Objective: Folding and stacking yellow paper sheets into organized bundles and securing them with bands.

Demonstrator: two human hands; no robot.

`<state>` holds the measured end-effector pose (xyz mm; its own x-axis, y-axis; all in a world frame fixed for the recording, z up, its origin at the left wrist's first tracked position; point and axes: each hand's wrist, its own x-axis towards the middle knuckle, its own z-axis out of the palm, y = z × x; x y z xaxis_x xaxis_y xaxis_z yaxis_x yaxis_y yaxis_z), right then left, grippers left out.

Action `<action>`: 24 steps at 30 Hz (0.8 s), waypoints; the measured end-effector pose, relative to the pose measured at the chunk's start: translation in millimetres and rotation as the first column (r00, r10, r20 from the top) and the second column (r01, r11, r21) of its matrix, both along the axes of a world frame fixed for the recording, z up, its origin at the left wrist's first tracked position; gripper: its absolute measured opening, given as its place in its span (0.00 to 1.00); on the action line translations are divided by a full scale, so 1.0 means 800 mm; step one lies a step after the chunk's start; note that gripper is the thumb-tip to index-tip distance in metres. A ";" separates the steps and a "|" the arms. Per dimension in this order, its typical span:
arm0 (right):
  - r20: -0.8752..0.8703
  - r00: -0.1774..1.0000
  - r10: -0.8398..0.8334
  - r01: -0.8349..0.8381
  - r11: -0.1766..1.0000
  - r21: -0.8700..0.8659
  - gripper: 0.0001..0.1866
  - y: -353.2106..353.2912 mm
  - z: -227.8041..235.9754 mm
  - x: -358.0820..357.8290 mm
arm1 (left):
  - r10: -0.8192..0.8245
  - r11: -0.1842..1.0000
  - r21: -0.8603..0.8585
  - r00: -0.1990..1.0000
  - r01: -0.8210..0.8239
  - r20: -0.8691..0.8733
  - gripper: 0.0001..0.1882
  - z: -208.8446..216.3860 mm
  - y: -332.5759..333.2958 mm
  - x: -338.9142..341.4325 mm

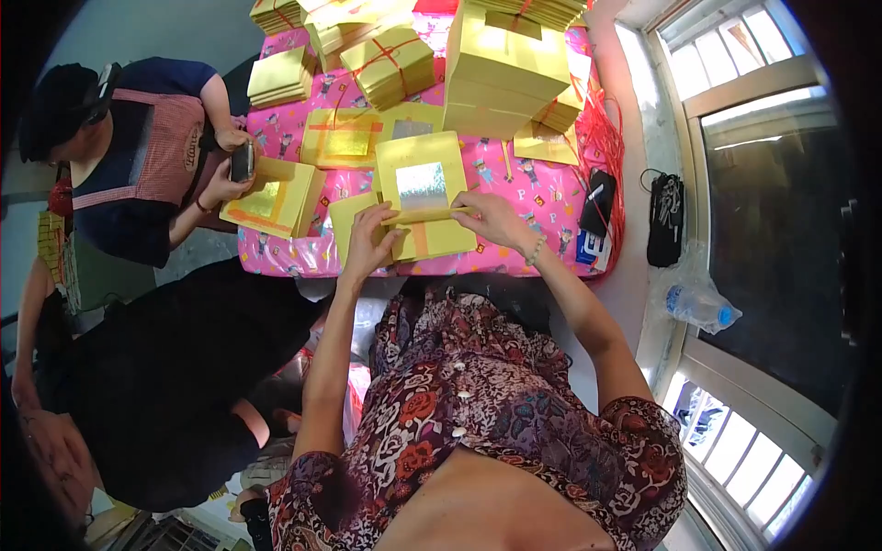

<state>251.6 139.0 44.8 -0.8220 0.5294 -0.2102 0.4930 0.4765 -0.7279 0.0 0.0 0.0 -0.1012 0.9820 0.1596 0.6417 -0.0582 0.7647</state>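
Left hand (370, 235) and right hand (492, 219) pinch the near edge of a yellow paper sheet (413, 154), which extends beyond their fingers over a pink-covered table (560, 199), pointing far and slightly left, nearly square, long axis unclear.

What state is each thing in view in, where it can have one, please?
Yellow sheet with silver square, near edge turned up
Left hand, fingers spread at that edge's left end
Right hand, fingertips at its right end
Yellow bundle, tied
Tall yellow stack, standing
Red string, loose, tangled
Plastic bottle, capped, lying down
Phone, in a co-worker's hands, screen state unclear
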 end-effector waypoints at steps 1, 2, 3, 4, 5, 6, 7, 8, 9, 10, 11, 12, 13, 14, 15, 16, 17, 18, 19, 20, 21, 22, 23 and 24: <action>-0.061 0.997 -0.052 0.048 0.996 -0.073 0.15 0.003 0.000 -0.002 | 0.042 0.999 0.011 0.999 -0.042 0.008 0.15 -0.006 0.004 -0.002; -0.118 0.987 -0.107 0.089 0.985 -0.149 0.15 0.006 0.000 -0.005 | 0.085 0.996 0.021 0.996 -0.085 0.016 0.13 -0.012 0.007 -0.006; -0.124 0.986 -0.109 0.092 0.986 -0.139 0.15 0.010 -0.001 -0.008 | 0.081 0.996 0.032 0.997 -0.082 0.012 0.13 -0.009 0.017 -0.010; -0.286 0.942 -0.176 0.149 0.982 -0.112 0.15 0.012 -0.002 -0.011 | 0.109 0.993 -0.038 0.994 -0.108 0.026 0.12 -0.006 0.025 -0.015; -0.441 0.868 -0.228 0.207 0.974 -0.095 0.16 0.016 -0.004 -0.015 | 0.139 0.985 -0.108 0.990 -0.134 0.037 0.12 -0.003 0.034 -0.019; -0.447 0.867 -0.222 0.204 0.975 -0.087 0.16 0.021 -0.009 -0.016 | 0.141 0.986 -0.098 0.989 -0.137 0.035 0.12 -0.003 0.039 -0.021; -0.470 0.852 -0.232 0.238 0.970 -0.048 0.16 0.025 -0.018 -0.016 | 0.150 0.985 -0.095 0.984 -0.141 0.096 0.12 -0.003 0.043 -0.022; -0.493 0.836 -0.241 0.272 0.962 -0.009 0.16 0.029 -0.025 -0.016 | 0.157 0.985 -0.092 0.975 -0.144 0.157 0.12 -0.004 0.047 -0.023; -0.494 0.836 -0.240 0.273 0.962 -0.005 0.16 0.033 -0.042 -0.012 | 0.155 0.986 -0.087 0.975 -0.143 0.158 0.12 -0.002 0.053 -0.019; -0.352 0.890 -0.290 0.296 0.955 -0.038 0.15 0.037 -0.057 -0.007 | 0.138 0.990 -0.058 0.965 -0.128 0.224 0.12 0.003 0.058 -0.014; -0.200 0.922 -0.330 0.323 0.944 -0.068 0.15 0.040 -0.071 -0.002 | 0.117 0.993 -0.028 0.950 -0.114 0.290 0.12 0.007 0.063 -0.009; -0.202 0.924 -0.324 0.317 0.946 -0.067 0.15 0.040 -0.070 -0.006 | 0.123 0.992 -0.027 0.949 -0.121 0.289 0.12 0.006 0.062 -0.010; -0.193 0.913 -0.360 0.341 0.932 -0.122 0.14 0.037 -0.069 -0.010 | 0.145 0.989 -0.045 0.941 -0.138 0.305 0.12 0.004 0.062 -0.010; -0.182 0.901 -0.395 0.365 0.914 -0.177 0.14 0.036 -0.068 -0.014 | 0.167 0.986 -0.065 0.932 -0.154 0.321 0.11 0.002 0.063 -0.012; -0.181 0.902 -0.393 0.363 0.915 -0.176 0.14 0.035 -0.064 -0.017 | 0.169 0.986 -0.065 0.932 -0.156 0.322 0.11 -0.002 0.063 -0.013; -0.200 0.887 -0.416 0.383 0.905 -0.184 0.13 0.033 -0.060 -0.022 | 0.189 0.981 -0.095 0.925 -0.166 0.330 0.11 -0.006 0.063 -0.014; -0.219 0.871 -0.440 0.404 0.895 -0.192 0.13 0.033 -0.057 -0.026 | 0.209 0.976 -0.125 0.918 -0.176 0.337 0.11 -0.011 0.063 -0.015; -0.221 0.871 -0.440 0.404 0.895 -0.191 0.13 0.035 -0.058 -0.031 | 0.207 0.977 -0.122 0.919 -0.176 0.336 0.11 -0.014 0.067 -0.015; -0.238 0.845 -0.480 0.450 0.877 -0.170 0.14 0.037 -0.059 -0.036 | 0.240 0.969 -0.131 0.914 -0.208 0.326 0.11 -0.018 0.070 -0.016; -0.256 0.817 -0.517 0.495 0.856 -0.150 0.16 0.039 -0.060 -0.039 | 0.272 0.961 -0.138 0.909 -0.240 0.316 0.10 -0.022 0.073 -0.018; -0.257 0.815 -0.519 0.497 0.855 -0.149 0.16 0.042 -0.064 -0.041 | 0.269 0.962 -0.136 0.910 -0.237 0.316 0.10 -0.021 0.079 -0.017; -0.213 0.818 -0.534 0.529 0.845 -0.085 0.17 0.045 -0.067 -0.043 | 0.293 0.955 -0.148 0.896 -0.257 0.333 0.11 -0.020 0.084 -0.015; -0.169 0.818 -0.550 0.555 0.832 -0.019 0.18 0.049 -0.070 -0.044 | 0.317 0.947 -0.161 0.881 -0.277 0.350 0.11 -0.019 0.089 -0.014; -0.171 0.818 -0.549 0.555 0.832 -0.018 0.18 0.050 -0.070 -0.047 | 0.317 0.948 -0.158 0.882 -0.278 0.350 0.11 -0.019 0.092 -0.014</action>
